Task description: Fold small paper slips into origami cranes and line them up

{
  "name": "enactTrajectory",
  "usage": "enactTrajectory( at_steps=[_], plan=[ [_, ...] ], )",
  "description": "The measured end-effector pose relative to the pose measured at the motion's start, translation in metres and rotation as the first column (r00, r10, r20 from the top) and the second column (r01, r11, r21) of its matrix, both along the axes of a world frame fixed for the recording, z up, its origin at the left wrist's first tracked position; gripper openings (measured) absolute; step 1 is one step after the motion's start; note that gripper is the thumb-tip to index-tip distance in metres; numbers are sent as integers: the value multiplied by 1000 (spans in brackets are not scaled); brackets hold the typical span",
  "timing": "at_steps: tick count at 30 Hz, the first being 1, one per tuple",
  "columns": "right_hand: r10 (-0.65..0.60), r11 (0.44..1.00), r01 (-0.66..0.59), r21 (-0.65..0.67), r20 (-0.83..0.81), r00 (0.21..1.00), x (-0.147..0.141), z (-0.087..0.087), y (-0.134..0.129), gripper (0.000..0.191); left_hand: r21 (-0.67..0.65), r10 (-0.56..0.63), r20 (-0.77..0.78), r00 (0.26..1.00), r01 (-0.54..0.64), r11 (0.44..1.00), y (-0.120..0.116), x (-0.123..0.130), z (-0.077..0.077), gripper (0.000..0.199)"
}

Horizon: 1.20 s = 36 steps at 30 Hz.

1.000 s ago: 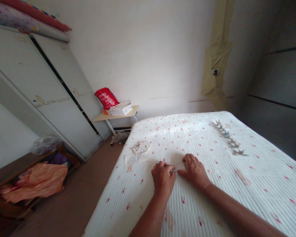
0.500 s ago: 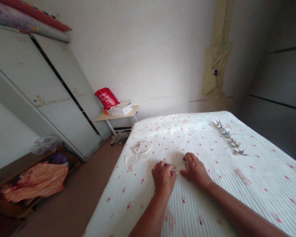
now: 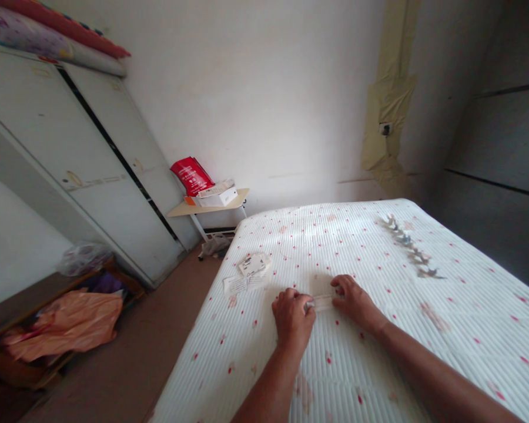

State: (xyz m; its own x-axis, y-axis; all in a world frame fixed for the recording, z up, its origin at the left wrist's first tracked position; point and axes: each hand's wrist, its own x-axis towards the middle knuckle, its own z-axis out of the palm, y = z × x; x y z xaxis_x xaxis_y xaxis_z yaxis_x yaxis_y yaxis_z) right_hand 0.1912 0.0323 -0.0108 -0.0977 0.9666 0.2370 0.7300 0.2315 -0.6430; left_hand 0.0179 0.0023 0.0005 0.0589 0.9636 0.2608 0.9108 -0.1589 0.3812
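On the bed, a narrow pale strip of folded paper (image 3: 322, 302) lies between my two hands. My left hand (image 3: 293, 314) is closed on its left end, thumb and fingers pinching it. My right hand (image 3: 353, 302) has its fingers curled at the strip's other end, thumb below and fingertips above; the fingers partly hide that end. Flat to the left of my left hand are a printed sheet (image 3: 235, 285) and a patterned paper piece (image 3: 254, 264), partly overlapping.
A row of several small greyish folded shapes like paper cranes (image 3: 406, 239) runs along the bed's right side. The quilted white bedcover (image 3: 335, 376) has red dots. Beyond the bed, a small table (image 3: 180, 210) carries a red bag (image 3: 191, 176) and a white box (image 3: 219, 198). Cabinets stand left.
My right hand has shifted slightly right along the strip, and its thumb has come closer to the fingers. More of the strip shows between the hands. My left hand stays nearly still.
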Motion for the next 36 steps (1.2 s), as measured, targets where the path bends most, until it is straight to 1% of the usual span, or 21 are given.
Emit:
enactTrajectory(
  at_steps=[3,8,12,16,18,26,32,36],
  plan=[
    [0,1000,-1,30,10,1000,-2,-1,-2,23,6,-1,-5,1000,1,1000,0,0,0,17],
    [-19,998,13,58,102,995,-7,0,-6,29,6,12,1,1000,-12,1000,-1,1,3,16],
    [-26,999,22,36,123,992,-8,0,-5,30,-16,29,-1,1000,-29,999,-2,5,7,15],
    [-19,1000,18,13,131,991,-8,2,-5,31,-62,80,-26,996,-81,995,-1,10,10,20],
    [-16,1000,15,8,129,991,-8,3,-6,31,-75,94,-27,995,-96,993,-1,11,11,19],
    [-11,1000,12,-11,113,994,-7,5,-5,31,-130,82,-8,997,-83,988,1,5,14,19],
    [27,1000,-28,10,111,993,-3,2,-3,31,-113,57,42,997,-52,992,3,0,11,23],
    [39,999,-41,22,104,994,-2,0,-2,32,-143,52,64,997,-42,989,4,-3,11,26]
  ],
)
